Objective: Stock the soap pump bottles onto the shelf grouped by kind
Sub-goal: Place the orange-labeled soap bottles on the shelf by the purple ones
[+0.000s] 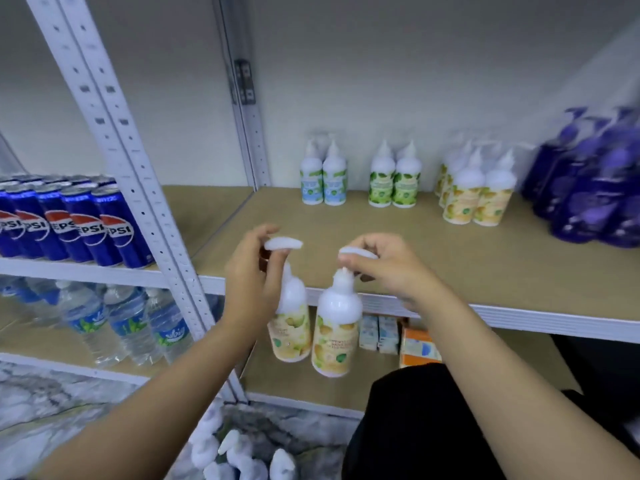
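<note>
Left hand (pixel 251 271) and right hand (pixel 384 268) each pinch a yellow bottle (pixel 334 336) by its pump; set both upright beside the yellow group (pixel 476 194) at two o'clock.

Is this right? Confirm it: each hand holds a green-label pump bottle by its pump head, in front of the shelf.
Not quite. The head view shows the left hand and right hand each holding a yellow-label bottle by its pump head, before the shelf.
</note>
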